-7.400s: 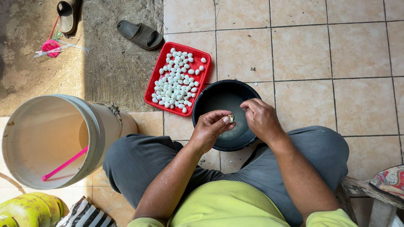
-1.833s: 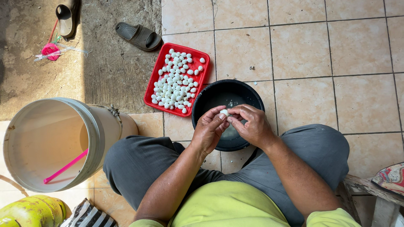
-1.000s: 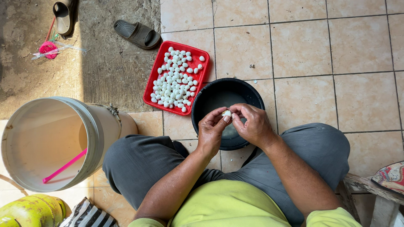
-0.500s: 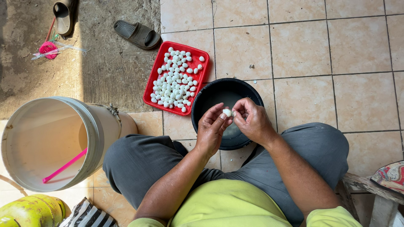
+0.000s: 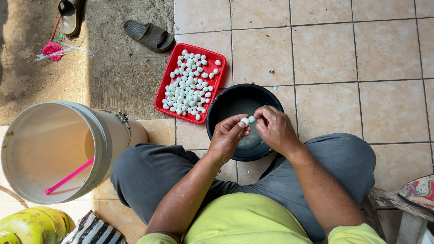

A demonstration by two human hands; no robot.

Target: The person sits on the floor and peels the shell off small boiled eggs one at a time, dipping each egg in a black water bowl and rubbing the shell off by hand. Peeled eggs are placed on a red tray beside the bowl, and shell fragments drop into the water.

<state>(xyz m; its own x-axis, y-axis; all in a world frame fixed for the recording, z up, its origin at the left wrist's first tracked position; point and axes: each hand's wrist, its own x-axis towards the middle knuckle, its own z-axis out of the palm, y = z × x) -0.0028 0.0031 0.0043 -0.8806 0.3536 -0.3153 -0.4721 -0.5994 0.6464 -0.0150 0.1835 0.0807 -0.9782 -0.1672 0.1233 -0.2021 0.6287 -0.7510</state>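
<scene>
— So, what sits in the grip right now?

— A small white egg point(image 5: 246, 120), pinched between the fingertips of the left hand point(image 5: 228, 138) and the right hand point(image 5: 273, 129). Both grips are narrow and closed on it; the left thumb and forefinger carry most of it, I think, though the piece is too small to be sure.

— Which way does it lie?

— Its long axis runs roughly from one hand across to the other. The left hand is the nearer of the two, almost under it.

— And just outside the grip?

— Directly beneath is the black bowl point(image 5: 239, 101) with water in it. Beyond and to the left of the grip lies the red tray point(image 5: 174, 68) of peeled white eggs point(image 5: 190, 86). Well off to the left stands a big white bucket point(image 5: 108, 140) with a pink stick point(image 5: 68, 177) inside.
</scene>
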